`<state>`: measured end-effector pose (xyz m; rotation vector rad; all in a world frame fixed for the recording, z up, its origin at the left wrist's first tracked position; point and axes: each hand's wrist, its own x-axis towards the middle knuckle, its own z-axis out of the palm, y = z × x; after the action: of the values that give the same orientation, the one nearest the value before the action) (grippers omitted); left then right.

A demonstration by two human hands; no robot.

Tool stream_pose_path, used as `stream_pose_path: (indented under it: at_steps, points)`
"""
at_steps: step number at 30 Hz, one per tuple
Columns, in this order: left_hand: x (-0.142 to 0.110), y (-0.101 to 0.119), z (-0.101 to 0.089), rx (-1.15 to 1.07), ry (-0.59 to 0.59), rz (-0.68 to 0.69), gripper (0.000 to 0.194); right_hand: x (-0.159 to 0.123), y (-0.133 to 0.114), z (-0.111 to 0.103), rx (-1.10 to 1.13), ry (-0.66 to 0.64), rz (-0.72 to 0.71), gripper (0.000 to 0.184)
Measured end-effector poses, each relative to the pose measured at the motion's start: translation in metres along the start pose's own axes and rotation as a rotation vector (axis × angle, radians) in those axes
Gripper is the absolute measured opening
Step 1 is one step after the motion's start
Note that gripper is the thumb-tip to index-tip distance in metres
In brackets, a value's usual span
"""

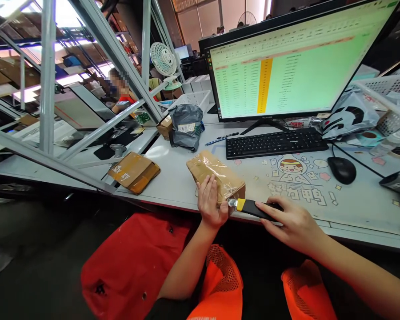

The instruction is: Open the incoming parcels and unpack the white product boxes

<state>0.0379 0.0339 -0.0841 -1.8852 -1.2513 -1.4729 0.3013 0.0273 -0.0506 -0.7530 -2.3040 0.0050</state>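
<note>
A small brown cardboard package wrapped in clear tape lies near the front edge of the desk. My left hand presses on its near left part, fingers stretched out flat over the top and thumb by the near edge. In my right hand is a black utility knife with a yellow collar, the index finger laid along its handle. The knife's metal tip meets the package's near right corner, close to my left thumb. How far the blade goes in cannot be seen.
Left of the package sits another brown taped box. Behind stand a grey plastic mailer bag, pens, a keyboard and a monitor. A mouse is at right. A metal frame rises at left; beyond it is another person.
</note>
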Motion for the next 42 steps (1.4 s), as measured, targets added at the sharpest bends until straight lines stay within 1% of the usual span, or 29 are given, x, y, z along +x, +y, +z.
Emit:
stream_pose_path:
  at_steps: [3,5,7,9,10,11,12,13,15,16,17,18,20,22,24,26,28,29,30,31,32,33,35,36,37,38,39,41,42]
  points:
    - [0.001,0.002,-0.001,-0.021,0.007,0.009,0.056,0.007,-0.003,-0.005,-0.050,-0.025,0.006,0.035]
    - [0.000,0.003,-0.002,-0.029,0.007,0.009,0.050,0.010,0.011,-0.015,-0.126,-0.044,0.051,0.036]
    - [-0.003,0.000,-0.007,-0.031,0.011,0.005,0.046,0.006,0.042,-0.030,-0.295,0.000,0.199,0.039]
    - [-0.007,-0.011,-0.016,-0.068,0.010,0.008,0.045,-0.009,0.081,-0.047,-0.481,0.087,0.414,0.044]
    - [-0.009,-0.020,-0.022,-0.120,0.000,0.008,0.044,-0.020,0.099,-0.054,-0.509,0.101,0.503,0.048]
    - [-0.012,-0.030,-0.029,-0.195,-0.011,-0.005,0.042,-0.033,0.113,-0.059,-0.473,0.104,0.561,0.051]
    - [-0.014,-0.042,-0.036,-0.277,-0.007,-0.049,0.040,-0.047,0.123,-0.060,-0.413,0.099,0.599,0.053]
    - [-0.016,-0.053,-0.043,-0.340,0.027,-0.128,0.037,-0.061,0.128,-0.058,-0.351,0.103,0.624,0.055]
    - [-0.019,-0.071,-0.057,-0.345,0.166,-0.348,0.033,-0.088,0.128,-0.045,-0.266,0.125,0.644,0.058]
    - [-0.019,-0.076,-0.062,-0.294,0.225,-0.448,0.034,-0.099,0.125,-0.035,-0.249,0.144,0.640,0.059]
    - [-0.020,-0.078,-0.067,-0.223,0.247,-0.515,0.035,-0.109,0.121,-0.024,-0.241,0.166,0.630,0.059]
    - [-0.019,-0.077,-0.069,-0.153,0.232,-0.549,0.038,-0.116,0.117,-0.014,-0.240,0.183,0.614,0.059]
    - [-0.018,-0.074,-0.069,-0.048,0.166,-0.558,0.047,-0.126,0.113,0.002,-0.245,0.216,0.582,0.056]
    - [-0.016,-0.077,-0.064,0.001,0.176,-0.543,0.043,-0.129,0.113,0.009,-0.265,0.260,0.556,0.052]
    - [-0.010,-0.097,-0.057,-0.036,0.217,-0.511,0.033,-0.127,0.111,0.008,-0.278,0.304,0.523,0.047]
    - [0.001,-0.130,-0.047,-0.113,0.200,-0.476,0.035,-0.118,0.104,0.002,-0.258,0.307,0.477,0.042]
    - [0.018,-0.165,-0.034,-0.154,0.159,-0.463,0.042,-0.100,0.088,-0.005,-0.185,0.250,0.397,0.038]
    - [0.027,-0.179,-0.025,-0.158,0.143,-0.462,0.046,-0.087,0.076,-0.007,-0.130,0.208,0.343,0.037]
    - [0.036,-0.188,-0.015,-0.155,0.133,-0.464,0.048,-0.073,0.064,-0.008,-0.069,0.165,0.282,0.037]
    - [0.043,-0.192,-0.006,-0.147,0.132,-0.468,0.049,-0.058,0.053,-0.008,-0.011,0.125,0.220,0.036]
    - [0.048,-0.190,0.003,-0.133,0.143,-0.470,0.049,-0.042,0.042,-0.007,0.034,0.091,0.163,0.035]
    - [0.051,-0.182,0.011,-0.114,0.163,-0.468,0.047,-0.028,0.034,-0.006,0.062,0.066,0.117,0.034]
    - [0.049,-0.152,0.019,-0.083,0.208,-0.445,0.043,-0.003,0.025,-0.003,0.064,0.045,0.065,0.033]
    - [0.044,-0.133,0.020,-0.084,0.193,-0.406,0.041,0.006,0.025,-0.001,0.049,0.041,0.055,0.033]
    - [0.039,-0.112,0.019,-0.093,0.151,-0.348,0.040,0.013,0.026,0.002,0.030,0.036,0.054,0.033]
    - [0.033,-0.093,0.017,-0.114,0.070,-0.268,0.040,0.018,0.029,0.004,0.013,0.030,0.056,0.034]
    - [0.027,-0.075,0.014,-0.126,-0.044,-0.170,0.040,0.022,0.032,0.006,-0.001,0.021,0.055,0.034]
    - [0.019,-0.051,0.009,-0.094,-0.157,-0.058,0.043,0.027,0.038,0.011,-0.013,0.015,0.039,0.034]
    - [0.017,-0.045,0.008,-0.063,-0.165,-0.038,0.046,0.030,0.040,0.014,-0.012,0.019,0.024,0.035]
